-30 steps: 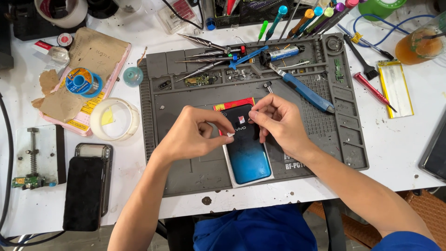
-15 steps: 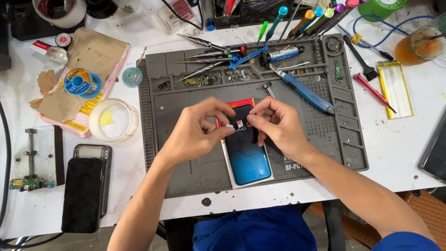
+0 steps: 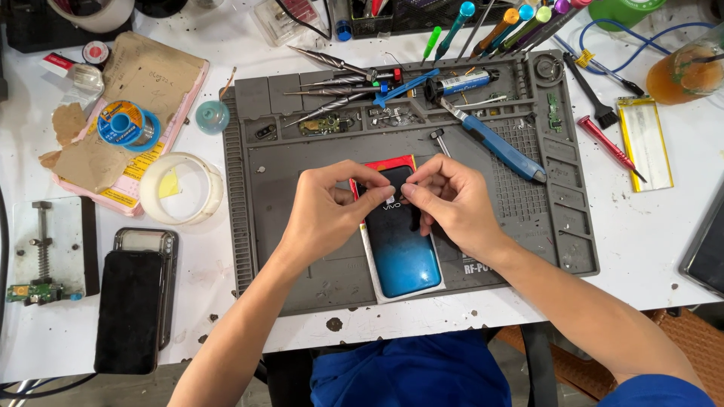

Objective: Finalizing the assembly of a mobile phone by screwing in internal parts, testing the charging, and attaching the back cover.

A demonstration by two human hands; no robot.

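A smartphone with a glossy blue-to-black back (image 3: 400,252) lies face down on a grey repair mat (image 3: 302,151), a red edge showing at its top. My left hand (image 3: 328,211) and my right hand (image 3: 449,200) meet over the phone's upper half. Their thumbs and forefingers pinch together a tiny white piece (image 3: 392,197) just above the phone's back. The piece is too small to identify.
Tweezers (image 3: 332,64), a blue-handled tool (image 3: 501,147) and small parts lie in the mat's top trays. A tape roll (image 3: 181,188), solder spool (image 3: 124,124) and black phone (image 3: 132,301) are left; a battery (image 3: 645,143), red screwdriver (image 3: 607,145) and drink glass (image 3: 682,71) are right.
Both hands have stayed pinched together over the phone's top, shifting only slightly lower and closer to each other. The phone has not moved.
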